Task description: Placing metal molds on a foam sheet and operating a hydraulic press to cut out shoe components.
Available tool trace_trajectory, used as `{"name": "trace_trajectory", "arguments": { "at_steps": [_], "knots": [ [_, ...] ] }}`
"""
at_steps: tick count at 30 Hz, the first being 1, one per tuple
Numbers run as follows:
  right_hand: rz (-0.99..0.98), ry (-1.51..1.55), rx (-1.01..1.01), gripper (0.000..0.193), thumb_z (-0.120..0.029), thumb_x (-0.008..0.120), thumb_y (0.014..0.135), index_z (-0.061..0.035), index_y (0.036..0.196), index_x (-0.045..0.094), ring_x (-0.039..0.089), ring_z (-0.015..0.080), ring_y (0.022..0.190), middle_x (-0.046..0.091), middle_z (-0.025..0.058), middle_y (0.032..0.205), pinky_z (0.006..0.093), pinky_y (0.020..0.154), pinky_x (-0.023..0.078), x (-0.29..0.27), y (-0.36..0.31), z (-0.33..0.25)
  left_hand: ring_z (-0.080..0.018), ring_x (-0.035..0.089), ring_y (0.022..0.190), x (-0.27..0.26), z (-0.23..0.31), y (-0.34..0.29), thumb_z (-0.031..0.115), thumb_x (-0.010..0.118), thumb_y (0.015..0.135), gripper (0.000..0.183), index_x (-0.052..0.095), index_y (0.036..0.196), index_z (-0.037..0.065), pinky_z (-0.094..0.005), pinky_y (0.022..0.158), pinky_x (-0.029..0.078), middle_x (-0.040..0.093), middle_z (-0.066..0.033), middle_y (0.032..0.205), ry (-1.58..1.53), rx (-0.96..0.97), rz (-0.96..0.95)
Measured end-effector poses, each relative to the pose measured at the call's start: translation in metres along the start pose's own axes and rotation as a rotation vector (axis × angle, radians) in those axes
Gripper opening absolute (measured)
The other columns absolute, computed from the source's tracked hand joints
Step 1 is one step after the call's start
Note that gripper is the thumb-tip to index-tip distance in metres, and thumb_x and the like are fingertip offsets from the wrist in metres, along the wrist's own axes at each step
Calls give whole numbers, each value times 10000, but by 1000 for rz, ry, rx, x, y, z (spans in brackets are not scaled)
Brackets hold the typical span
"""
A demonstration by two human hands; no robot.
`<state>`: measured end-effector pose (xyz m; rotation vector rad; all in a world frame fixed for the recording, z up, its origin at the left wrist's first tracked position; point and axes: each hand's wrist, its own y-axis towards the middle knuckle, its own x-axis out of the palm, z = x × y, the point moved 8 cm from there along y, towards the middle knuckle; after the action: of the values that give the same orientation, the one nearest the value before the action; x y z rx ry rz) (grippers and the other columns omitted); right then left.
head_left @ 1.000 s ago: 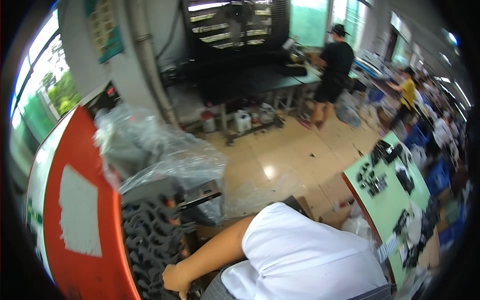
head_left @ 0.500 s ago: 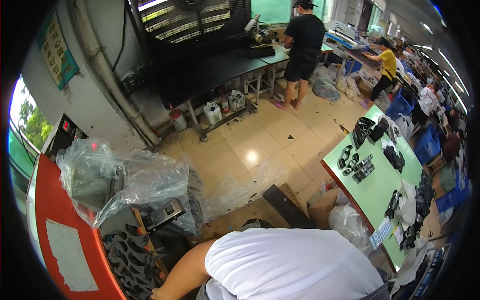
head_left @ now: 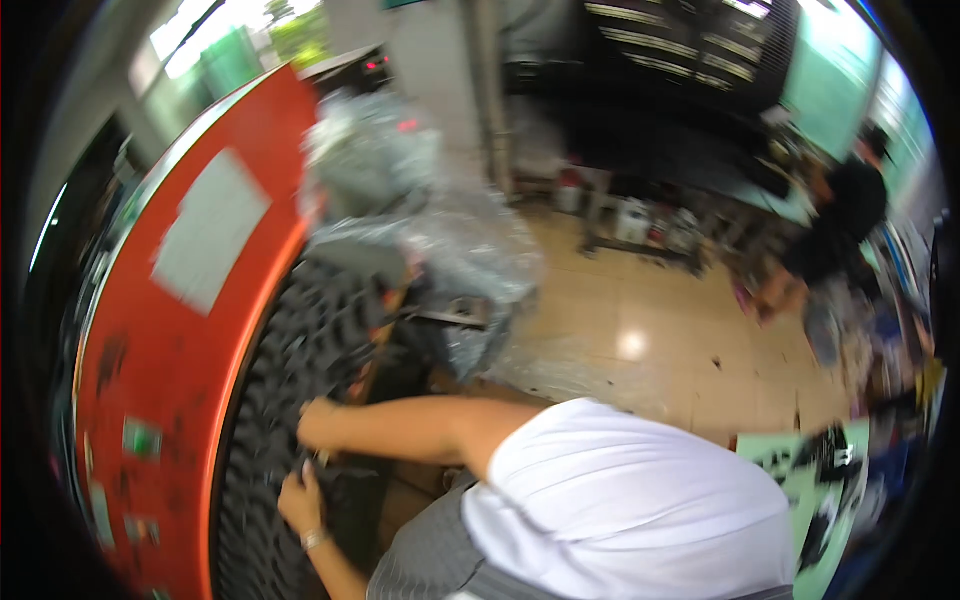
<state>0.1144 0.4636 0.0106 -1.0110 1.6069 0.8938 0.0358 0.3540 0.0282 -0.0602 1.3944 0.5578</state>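
Many dark grey curved flat pieces (head_left: 290, 370) lie in a long strip beside a red machine housing (head_left: 200, 370). My right hand (head_left: 322, 425) reaches over them from a white sleeve, its fingers curled in among the pieces. Just below it, my left hand (head_left: 300, 505), with a band on the wrist, has its fingers bent and its thumb side upward, close to the right hand. Both hands look closed. Blur and the dark pieces hide what is between the fingers.
Clear plastic sheeting (head_left: 470, 250) covers things beyond the strip, next to a box with red lit digits (head_left: 365, 68). A dark workbench (head_left: 660, 150) stands across the tiled floor, with a person (head_left: 850, 210) at its right end. A green table (head_left: 775, 450) is at lower right.
My view has swung left, so the red housing and strip of pieces show more fully. Both hands are now visible over the pieces; before, only part of one showed at the lower edge.
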Motion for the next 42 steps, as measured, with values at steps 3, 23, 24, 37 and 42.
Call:
{"name": "trace_trajectory", "arguments": {
  "at_steps": [3, 23, 24, 37, 42],
  "knots": [
    [-67, 28, -13, 433, -349, 785, 600, -69, 923, 714, 597, 278, 1017, 691, 84, 984, 382, 840, 512, -4, -23, 0, -439, 593, 720, -3, 12, -11, 446, 596, 867, 488, 586, 691, -9, -496, 650, 446, 615, -228, 746, 4, 12, 36],
    [112, 149, 363, 171, -121, 669, 801, -15, 932, 701, 656, 354, 934, 679, 192, 972, 421, 823, 528, -74, -31, 254, -359, 634, 916, -82, 87, 15, 324, 701, 824, 494, 609, 1165, -21, -401, 799, 508, 652, -206, 986, -326, 194, -630],
    [-92, 93, 449, 184, -117, 690, 785, -13, 936, 708, 662, 348, 957, 680, 201, 1002, 414, 836, 534, -59, -34, 258, -360, 632, 909, -82, 100, 31, 301, 703, 818, 472, 616, 1154, -18, -405, 798, 507, 652, -204, 978, -326, 285, -512],
    [-384, -210, 220, 203, -151, 579, 832, -70, 953, 721, 689, 286, 954, 705, 160, 988, 401, 777, 546, -54, -51, 235, -273, 431, 1310, 88, 213, 119, 341, 609, 877, 355, 663, 1168, 145, -502, 1097, 287, 589, -65, 1291, -262, 440, -96],
    [-136, -431, 114, 145, -276, 617, 814, -176, 801, 721, 677, 213, 850, 716, 61, 843, 371, 776, 424, -38, -63, 229, -270, 448, 1294, 93, 223, 122, 331, 621, 859, 315, 695, 1100, 142, -486, 1094, 293, 596, -60, 1278, -260, 416, -103]
  ]
}}
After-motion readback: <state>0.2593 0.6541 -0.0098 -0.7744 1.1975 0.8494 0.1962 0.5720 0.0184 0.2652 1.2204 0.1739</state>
